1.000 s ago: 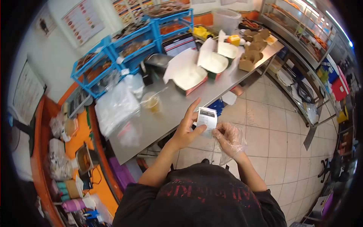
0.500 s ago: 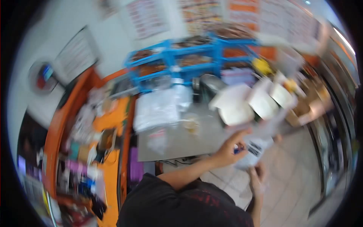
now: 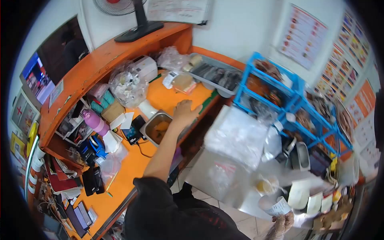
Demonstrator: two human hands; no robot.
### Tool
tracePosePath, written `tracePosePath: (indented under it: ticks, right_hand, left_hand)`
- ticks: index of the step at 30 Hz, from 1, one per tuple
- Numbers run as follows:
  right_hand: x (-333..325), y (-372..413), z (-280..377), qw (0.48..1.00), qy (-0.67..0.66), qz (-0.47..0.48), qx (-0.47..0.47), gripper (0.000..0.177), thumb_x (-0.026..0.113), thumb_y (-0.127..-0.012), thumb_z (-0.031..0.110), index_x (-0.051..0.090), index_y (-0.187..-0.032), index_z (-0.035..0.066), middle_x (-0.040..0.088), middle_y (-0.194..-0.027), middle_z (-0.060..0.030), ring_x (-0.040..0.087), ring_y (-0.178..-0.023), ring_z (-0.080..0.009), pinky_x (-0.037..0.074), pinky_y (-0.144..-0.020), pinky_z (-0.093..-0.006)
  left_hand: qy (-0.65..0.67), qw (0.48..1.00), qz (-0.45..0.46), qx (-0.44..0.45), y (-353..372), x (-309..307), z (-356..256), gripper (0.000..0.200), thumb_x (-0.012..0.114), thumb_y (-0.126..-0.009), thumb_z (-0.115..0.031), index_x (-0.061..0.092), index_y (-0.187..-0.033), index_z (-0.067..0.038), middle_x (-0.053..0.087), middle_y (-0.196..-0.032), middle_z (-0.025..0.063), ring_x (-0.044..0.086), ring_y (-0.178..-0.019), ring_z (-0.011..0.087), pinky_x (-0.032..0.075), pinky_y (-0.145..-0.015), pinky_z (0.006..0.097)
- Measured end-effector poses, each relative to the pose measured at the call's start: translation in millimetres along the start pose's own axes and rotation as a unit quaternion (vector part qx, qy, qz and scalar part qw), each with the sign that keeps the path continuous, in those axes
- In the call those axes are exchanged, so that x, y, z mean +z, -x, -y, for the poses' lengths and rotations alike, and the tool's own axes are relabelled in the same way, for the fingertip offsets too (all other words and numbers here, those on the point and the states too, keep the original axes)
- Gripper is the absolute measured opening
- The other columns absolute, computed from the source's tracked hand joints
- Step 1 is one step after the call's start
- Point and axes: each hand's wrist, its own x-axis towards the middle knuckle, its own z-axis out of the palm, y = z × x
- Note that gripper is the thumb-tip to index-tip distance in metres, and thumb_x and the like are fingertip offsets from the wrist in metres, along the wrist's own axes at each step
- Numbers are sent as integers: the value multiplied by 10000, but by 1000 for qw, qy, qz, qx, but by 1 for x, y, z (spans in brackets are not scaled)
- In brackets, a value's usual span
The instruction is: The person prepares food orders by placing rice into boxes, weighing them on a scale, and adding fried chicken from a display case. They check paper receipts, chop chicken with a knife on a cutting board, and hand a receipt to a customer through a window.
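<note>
My left hand (image 3: pixel 185 113) reaches over the orange counter (image 3: pixel 160 97), fingers stretched and apart, with nothing visible in it. Just beside it stands a metal container (image 3: pixel 150 129) with something orange-yellow inside. Beyond the fingertips lies a clear packet (image 3: pixel 185 83) with a white printed label. My right hand (image 3: pixel 283 223), in a thin clear glove, is low at the right. Its fingers are closed around what looks like a cup (image 3: pixel 267 203) bearing a white printed label. Another clear cup (image 3: pixel 267 185) with yellowish contents stands on the metal table, slightly blurred.
A stack of clear plastic bags (image 3: pixel 236 136) lies on the metal table (image 3: pixel 208 170), below blue crates (image 3: pixel 272 94). Open white boxes (image 3: pixel 300 195) stand at the right. A purple bottle (image 3: pixel 95 122), phones (image 3: pixel 82 214) and a grey tray (image 3: pixel 218 74) crowd the counter.
The view has swung left toward the orange counter. My left hand has left the labelled cup and extended over the counter. My right hand still holds the cup.
</note>
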Motion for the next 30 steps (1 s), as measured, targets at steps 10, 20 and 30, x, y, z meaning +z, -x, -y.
tracePosePath:
  ticks: [10, 20, 30]
  right_hand:
    - [198, -77, 31, 993, 80, 35, 78, 66, 588, -808, 41, 545, -764, 17, 545, -726, -67, 502, -644, -156, 421, -584, -293]
    - [191, -83, -23, 994, 45, 60, 83, 136, 589, -832, 76, 534, -942, 16, 587, -770, -85, 511, -591, -120, 427, -529, -251]
    - [132, -6, 27, 994, 81, -45, 65, 102, 649, -821, 48, 568, -871, 13, 570, -791, -33, 553, -690, -128, 462, -631, -275]
  left_hand:
    - [-156, 985, -2, 76, -209, 24, 162, 812, 624, -852, -354, 189, -1467, -50, 126, -1555, 139, 166, -1420, 343, 256, -1099, 517]
    - [-170, 971, 166, 5, -201, 24, 172, 813, 635, -849, -368, 194, -1481, -111, 190, -1533, 147, 346, -1340, 333, 321, -1055, 516]
    - [438, 716, 410, 356, 61, -7, -93, 198, 696, -854, -165, 571, -810, -17, 582, -735, 26, 539, -634, 75, 443, -593, 229]
